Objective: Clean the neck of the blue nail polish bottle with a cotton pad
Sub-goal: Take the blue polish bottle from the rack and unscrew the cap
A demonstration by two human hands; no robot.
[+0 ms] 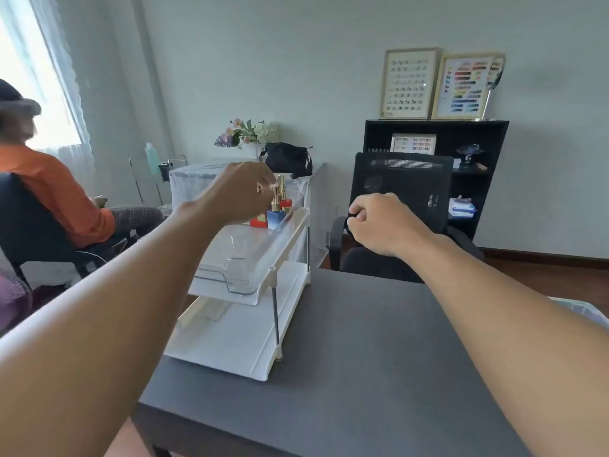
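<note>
Blue nail polish bottle (276, 218): square body, gold cap, standing upright at the far end of the clear top tray (245, 258) of a white 2-tier organiser (250, 331) on the dark grey table (362, 374). Neck hidden under the cap.

Red nail polish bottles (258, 222): at least 2, just beside the blue one; partly hidden behind the left hand, exact count unclear.

Left hand (240, 194): reaching over the tray, fingertips (272, 184) pinched at a gold cap top; which bottle's cap cannot be told.

Right hand (379, 222): clenched in the air right of the organiser, a dark item showing at the fingers, too small to identify.

Cotton pad: not discernible.

Seated person in orange sleeve (59, 192): cut off at the left edge.

Black office chair (400, 206): behind the table.
</note>
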